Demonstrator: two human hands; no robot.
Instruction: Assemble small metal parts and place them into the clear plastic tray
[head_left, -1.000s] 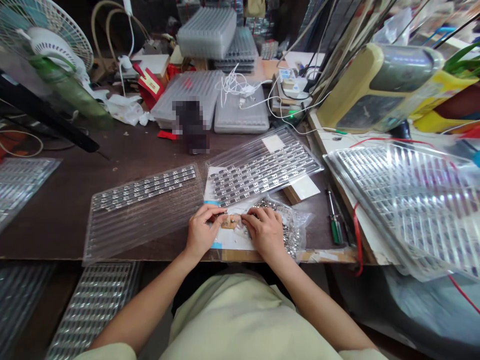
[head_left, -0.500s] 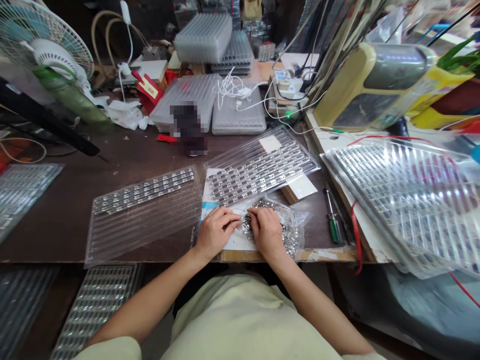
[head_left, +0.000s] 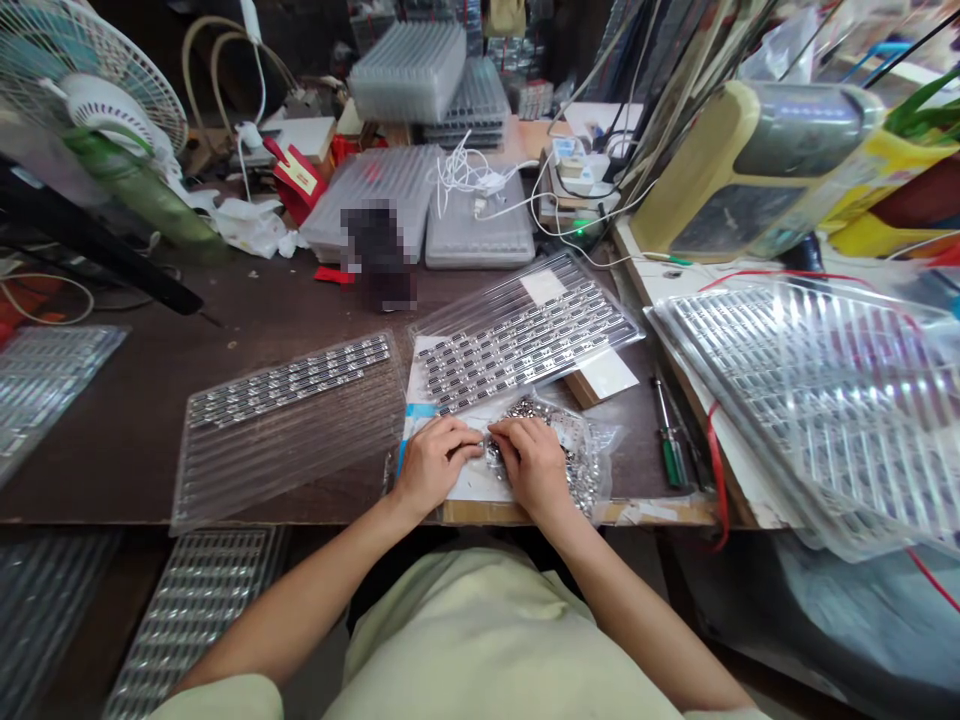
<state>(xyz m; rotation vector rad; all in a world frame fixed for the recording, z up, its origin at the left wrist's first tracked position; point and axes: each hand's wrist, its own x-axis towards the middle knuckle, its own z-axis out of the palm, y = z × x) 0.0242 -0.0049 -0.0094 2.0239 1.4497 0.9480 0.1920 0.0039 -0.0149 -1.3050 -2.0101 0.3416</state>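
My left hand (head_left: 434, 464) is closed in a pinch over a white sheet (head_left: 480, 484), gripping a small metal part (head_left: 478, 444) whose kind I cannot make out. Close beside it, my right hand (head_left: 531, 456) pinches too; what lies between its fingertips is too small to name. Under and around the right hand spreads a clear plastic bag (head_left: 592, 465) full of small shiny metal parts. Just beyond the hands, a clear ridged tray (head_left: 525, 330) holds rows of small black-and-silver pieces. To the left lies another such tray (head_left: 292, 430), its pieces in the far rows.
A green-handled screwdriver (head_left: 670, 445) lies right of the bag. Stacked clear trays (head_left: 817, 400) stand at the right. Farther back are closed plastic trays (head_left: 480, 235) with a tangled white cable (head_left: 472, 180) on top. A fan (head_left: 97, 90) stands at the far left.
The fingertips of my right hand have moved slightly left, closer to those of my left hand. My left hand stays nearly where it was.
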